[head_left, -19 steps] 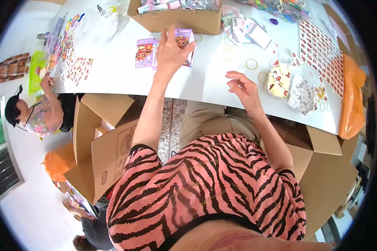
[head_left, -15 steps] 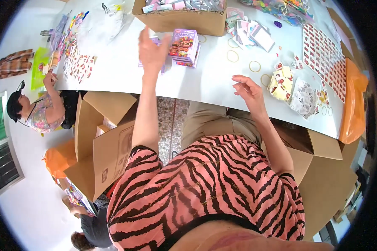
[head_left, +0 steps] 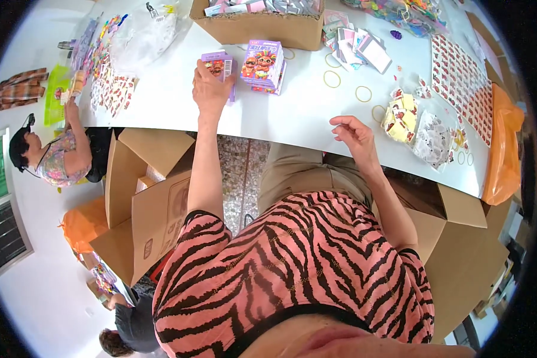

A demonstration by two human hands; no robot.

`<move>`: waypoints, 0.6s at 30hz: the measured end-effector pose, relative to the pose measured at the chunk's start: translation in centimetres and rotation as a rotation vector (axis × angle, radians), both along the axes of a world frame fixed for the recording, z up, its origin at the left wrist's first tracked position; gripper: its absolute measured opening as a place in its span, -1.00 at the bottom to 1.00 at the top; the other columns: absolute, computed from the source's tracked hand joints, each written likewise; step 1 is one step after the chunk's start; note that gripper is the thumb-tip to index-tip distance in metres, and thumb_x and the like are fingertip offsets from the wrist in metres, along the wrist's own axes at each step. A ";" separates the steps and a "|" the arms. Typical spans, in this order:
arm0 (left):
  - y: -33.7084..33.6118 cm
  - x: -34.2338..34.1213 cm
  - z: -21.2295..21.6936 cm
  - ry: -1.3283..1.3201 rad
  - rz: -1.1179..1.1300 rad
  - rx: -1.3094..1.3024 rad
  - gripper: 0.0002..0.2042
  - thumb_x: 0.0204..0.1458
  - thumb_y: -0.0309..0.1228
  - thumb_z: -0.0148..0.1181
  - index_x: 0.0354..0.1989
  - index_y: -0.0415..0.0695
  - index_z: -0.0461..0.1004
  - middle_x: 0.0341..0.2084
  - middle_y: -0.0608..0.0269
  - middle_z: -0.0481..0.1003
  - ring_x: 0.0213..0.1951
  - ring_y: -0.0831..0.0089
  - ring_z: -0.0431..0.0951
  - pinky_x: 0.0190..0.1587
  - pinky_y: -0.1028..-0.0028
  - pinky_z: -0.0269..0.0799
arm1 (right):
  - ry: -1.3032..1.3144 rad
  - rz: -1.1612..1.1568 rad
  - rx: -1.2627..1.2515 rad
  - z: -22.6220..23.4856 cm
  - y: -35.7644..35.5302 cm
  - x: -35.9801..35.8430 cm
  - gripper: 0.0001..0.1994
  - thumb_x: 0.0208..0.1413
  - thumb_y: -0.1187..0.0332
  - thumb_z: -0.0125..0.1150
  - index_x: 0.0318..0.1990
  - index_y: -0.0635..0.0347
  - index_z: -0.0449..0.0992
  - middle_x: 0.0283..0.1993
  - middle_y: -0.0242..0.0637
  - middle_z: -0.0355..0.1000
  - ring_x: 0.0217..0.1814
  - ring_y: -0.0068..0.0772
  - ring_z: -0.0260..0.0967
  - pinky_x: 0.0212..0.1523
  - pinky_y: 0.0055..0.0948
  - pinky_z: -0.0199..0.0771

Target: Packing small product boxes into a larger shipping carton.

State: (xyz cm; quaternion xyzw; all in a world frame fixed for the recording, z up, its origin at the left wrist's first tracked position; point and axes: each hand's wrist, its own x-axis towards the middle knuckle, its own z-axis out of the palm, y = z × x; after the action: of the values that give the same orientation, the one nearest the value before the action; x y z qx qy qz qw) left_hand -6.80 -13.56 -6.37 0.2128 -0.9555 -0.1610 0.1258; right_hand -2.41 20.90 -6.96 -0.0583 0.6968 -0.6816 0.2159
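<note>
My left hand (head_left: 210, 88) lies over a small purple cardboard box (head_left: 219, 58) at the table's left middle, its fingers wrapped round the near part and hiding much of it. Just right of it stands a stack of similar purple boxes (head_left: 261, 62) with cartoon figures on the top one. Above the table's near edge, my right hand (head_left: 356, 134) hangs loosely bent, with nothing in it and its thumb apart from the fingers. Nearest to that hand are a rubber band (head_left: 363, 93) and a pile of small yellow-and-red packets (head_left: 401, 119).
An open carton (head_left: 256, 33) of packets stands at the far middle, beside loose cards (head_left: 364, 49). A sticker sheet (head_left: 462, 83) and a clear bag (head_left: 434, 140) lie at right. Open cartons (head_left: 161, 209) flank my legs. Two other people are at left, one seated at the table (head_left: 161, 113).
My left hand has come down and closed over the left purple box; before, it was raised with fingers spread. My right hand has stayed nearly in place, its fingers a little more bent.
</note>
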 end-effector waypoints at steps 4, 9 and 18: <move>-0.8 0.9 0.6 0.129 0.026 0.013 -0.08 -0.29 -0.19 0.42 0.21 -0.38 0.03 -0.02 -0.19 0.35 -0.01 -0.09 0.40 -0.02 0.13 0.37 | -0.004 0.010 -0.013 0.0 -0.1 0.2 -0.82 0.14 0.47 0.05 -0.12 0.24 0.49 -0.18 -0.40 0.47 -0.19 -0.61 0.37 -0.16 -0.54 0.42; 0.7 2.7 5.1 0.330 0.051 0.313 -0.12 -0.20 -0.27 0.40 0.27 -0.32 0.01 0.00 -0.18 0.40 -0.05 0.19 0.49 0.01 0.36 0.39 | 0.035 -0.011 -0.014 0.3 -0.5 0.0 -0.83 0.14 0.48 0.06 -0.14 0.27 0.51 -0.26 -0.43 0.47 -0.29 -0.68 0.34 -0.25 -0.61 0.43; 7.4 5.4 7.7 0.489 -0.458 1.626 -0.22 -0.21 -0.38 0.32 0.23 -0.29 0.07 -0.09 -0.05 0.43 -0.17 0.23 0.55 -0.16 0.30 0.55 | 0.156 0.055 -0.117 5.0 -0.5 -2.7 -0.77 0.15 0.43 0.07 -0.05 0.26 0.43 -0.06 -0.35 0.44 -0.08 -0.58 0.36 -0.03 -0.52 0.36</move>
State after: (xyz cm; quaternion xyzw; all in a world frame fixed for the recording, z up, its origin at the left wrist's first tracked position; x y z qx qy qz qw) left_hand -1.39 -6.15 1.34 -0.0007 -0.5104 -0.8539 0.1012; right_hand -5.12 20.39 -1.99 -0.1426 0.6687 -0.7082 0.1759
